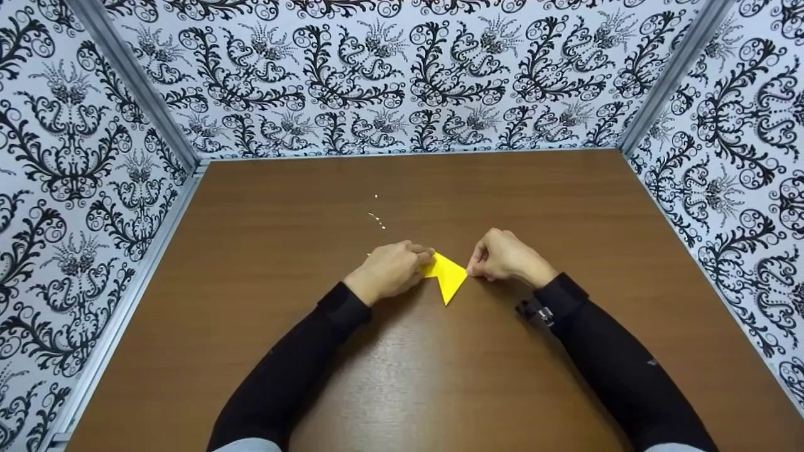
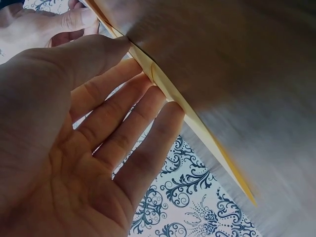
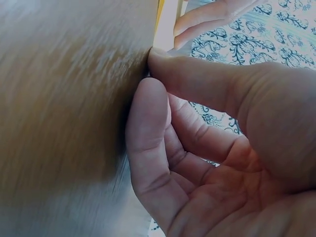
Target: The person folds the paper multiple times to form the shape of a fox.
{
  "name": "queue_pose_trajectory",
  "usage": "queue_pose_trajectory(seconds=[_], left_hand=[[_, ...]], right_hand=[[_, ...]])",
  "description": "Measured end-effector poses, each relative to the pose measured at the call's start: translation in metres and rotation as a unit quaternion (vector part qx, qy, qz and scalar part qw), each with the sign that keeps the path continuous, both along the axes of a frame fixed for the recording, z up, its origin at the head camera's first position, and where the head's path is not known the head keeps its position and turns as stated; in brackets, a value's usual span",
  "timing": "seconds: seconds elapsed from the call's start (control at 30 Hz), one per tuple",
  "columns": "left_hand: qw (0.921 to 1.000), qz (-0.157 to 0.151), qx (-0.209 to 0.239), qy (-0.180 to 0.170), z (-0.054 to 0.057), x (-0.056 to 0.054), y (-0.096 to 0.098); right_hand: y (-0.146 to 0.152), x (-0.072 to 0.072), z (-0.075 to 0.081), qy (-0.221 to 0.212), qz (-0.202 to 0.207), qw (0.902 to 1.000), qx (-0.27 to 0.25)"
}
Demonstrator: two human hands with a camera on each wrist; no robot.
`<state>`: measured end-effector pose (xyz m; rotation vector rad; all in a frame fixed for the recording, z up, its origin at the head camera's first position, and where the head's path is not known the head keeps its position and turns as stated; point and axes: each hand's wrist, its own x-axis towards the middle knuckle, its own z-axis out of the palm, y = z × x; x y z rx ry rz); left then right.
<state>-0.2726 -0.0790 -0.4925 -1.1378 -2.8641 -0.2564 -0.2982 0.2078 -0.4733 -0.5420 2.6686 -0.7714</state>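
A folded piece of yellow paper [image 1: 449, 276] lies on the table with one point toward me and one toward the right hand. My left hand [image 1: 392, 267] rests over its left part and hides it. In the left wrist view, the fairly straight fingers [image 2: 136, 126] and the thumb tip touch the folded paper [image 2: 197, 126] along its length. The right hand [image 1: 505, 256] pinches the right corner between thumb and curled forefinger. In the right wrist view, the right thumb [image 3: 197, 76] meets the end of the paper [image 3: 167, 24].
The brown wooden table [image 1: 534, 389] carries a few small white scraps [image 1: 378, 220] beyond the left hand. Walls [image 1: 389, 69] with a black-and-white scroll pattern enclose the back and both sides, with grey metal posts [image 1: 138, 88] at the corners.
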Motion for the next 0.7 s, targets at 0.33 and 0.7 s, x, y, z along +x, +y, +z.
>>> queue_pose_trajectory(seconds=[0.33,0.7], left_hand=[[0.9999,-0.002,0.011,-0.002,-0.001,0.002,0.001],[0.9999,-0.008,0.005,0.015,0.001,0.003,0.002]], right_hand=[[-0.006,0.003,0.0,0.011,-0.028,0.9995,-0.01],[-0.034,0.015,-0.002,0.124,0.03,0.9915,-0.029]])
